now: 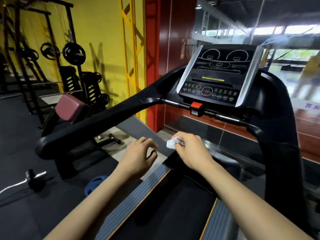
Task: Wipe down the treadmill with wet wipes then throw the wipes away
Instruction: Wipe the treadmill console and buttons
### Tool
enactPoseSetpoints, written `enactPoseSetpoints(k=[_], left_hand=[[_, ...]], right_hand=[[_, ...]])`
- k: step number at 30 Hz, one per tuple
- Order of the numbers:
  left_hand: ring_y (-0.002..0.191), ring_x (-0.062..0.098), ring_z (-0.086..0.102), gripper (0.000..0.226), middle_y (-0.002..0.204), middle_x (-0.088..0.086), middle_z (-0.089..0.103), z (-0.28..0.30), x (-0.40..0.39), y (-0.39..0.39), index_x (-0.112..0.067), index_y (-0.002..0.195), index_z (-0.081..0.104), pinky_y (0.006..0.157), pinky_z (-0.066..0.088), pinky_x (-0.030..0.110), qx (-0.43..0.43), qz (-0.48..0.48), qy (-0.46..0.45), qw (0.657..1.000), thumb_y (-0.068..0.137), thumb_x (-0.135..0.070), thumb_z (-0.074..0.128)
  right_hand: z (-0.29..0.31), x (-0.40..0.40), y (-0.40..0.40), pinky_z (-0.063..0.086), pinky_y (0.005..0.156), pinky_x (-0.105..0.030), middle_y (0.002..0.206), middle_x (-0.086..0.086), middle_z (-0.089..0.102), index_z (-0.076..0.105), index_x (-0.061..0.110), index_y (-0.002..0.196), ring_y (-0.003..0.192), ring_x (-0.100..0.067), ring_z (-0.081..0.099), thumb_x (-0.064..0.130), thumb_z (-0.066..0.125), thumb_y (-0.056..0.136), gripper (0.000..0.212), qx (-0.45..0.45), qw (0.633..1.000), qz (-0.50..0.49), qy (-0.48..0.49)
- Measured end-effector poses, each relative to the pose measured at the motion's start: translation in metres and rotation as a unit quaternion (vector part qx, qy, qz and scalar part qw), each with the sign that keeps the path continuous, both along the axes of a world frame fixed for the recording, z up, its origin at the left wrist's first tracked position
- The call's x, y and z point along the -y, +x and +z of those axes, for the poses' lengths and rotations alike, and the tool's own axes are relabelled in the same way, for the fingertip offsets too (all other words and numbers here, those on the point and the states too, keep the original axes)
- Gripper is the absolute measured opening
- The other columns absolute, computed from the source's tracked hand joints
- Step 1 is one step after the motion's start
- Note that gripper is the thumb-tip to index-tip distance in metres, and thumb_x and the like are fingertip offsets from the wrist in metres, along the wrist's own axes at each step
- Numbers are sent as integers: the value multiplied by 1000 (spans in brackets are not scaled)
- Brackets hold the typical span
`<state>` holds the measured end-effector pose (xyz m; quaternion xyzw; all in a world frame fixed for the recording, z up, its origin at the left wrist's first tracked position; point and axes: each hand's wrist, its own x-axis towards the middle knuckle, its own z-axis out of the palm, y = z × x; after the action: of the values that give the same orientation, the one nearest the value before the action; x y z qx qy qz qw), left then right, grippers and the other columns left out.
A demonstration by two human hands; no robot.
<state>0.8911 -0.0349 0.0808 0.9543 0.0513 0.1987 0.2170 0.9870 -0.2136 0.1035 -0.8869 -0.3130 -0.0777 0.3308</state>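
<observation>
A black treadmill stands in front of me, with its console point(216, 77) tilted up at the far end and a long left handrail point(97, 125) running toward me. My right hand point(190, 149) pinches a crumpled white wet wipe point(173, 142) above the front of the running belt point(166, 205). My left hand point(138, 156) hovers just left of the wipe with its fingers loosely curled, holding nothing. The two hands are a short gap apart, below the red safety clip point(196, 105).
Squat racks with weight plates point(73, 53) line the yellow wall at the left. A maroon padded bench point(69, 110) sits beside the treadmill. A barbell point(26, 181) and a blue plate point(95, 185) lie on the dark floor. Glass panels rise behind the console.
</observation>
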Motion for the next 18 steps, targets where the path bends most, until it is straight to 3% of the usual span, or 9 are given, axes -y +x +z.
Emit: enactPoseSetpoints(k=[4, 10, 13, 16, 18], left_hand=[[101, 23, 53, 22, 111, -8, 61, 19, -86, 71, -33, 109, 63, 91, 42, 41, -18, -19, 22, 999, 91, -37, 51], [101, 22, 54, 54, 110, -10, 58, 69, -172, 148, -31, 110, 61, 89, 44, 42, -50, -66, 42, 996, 80, -54, 22], [102, 22, 54, 42, 113, -11, 60, 97, -195, 177, -30, 111, 63, 90, 44, 39, -51, -77, 34, 995, 86, -48, 34], [102, 19, 52, 29, 106, -17, 56, 126, -200, 199, -30, 110, 63, 90, 42, 36, -42, -110, 8, 993, 89, -38, 45], [99, 17, 53, 32, 102, -20, 53, 145, -198, 216, -27, 109, 65, 88, 37, 30, -35, -135, 3, 990, 88, -38, 43]], right_hand=[[14, -75, 60, 39, 63, -13, 84, 16, 69, 70, 34, 94, 80, -5, 59, 18, 56, 85, 23, -24, 998, -56, 24], [66, -148, 126, 42, 70, -11, 87, 21, 71, 73, 31, 93, 84, 1, 62, 14, 60, 85, 23, -85, 983, -119, 110], [95, -166, 147, 38, 70, -3, 78, 24, 66, 73, 30, 91, 82, 0, 60, 9, 60, 85, 25, -94, 977, -149, 120], [119, -170, 160, 46, 79, -16, 84, 22, 70, 71, 38, 88, 88, -1, 64, 11, 60, 86, 30, -111, 970, -166, 138], [133, -170, 171, 48, 78, -16, 82, 23, 71, 68, 44, 82, 86, 1, 65, 10, 60, 86, 35, -122, 964, -184, 151]])
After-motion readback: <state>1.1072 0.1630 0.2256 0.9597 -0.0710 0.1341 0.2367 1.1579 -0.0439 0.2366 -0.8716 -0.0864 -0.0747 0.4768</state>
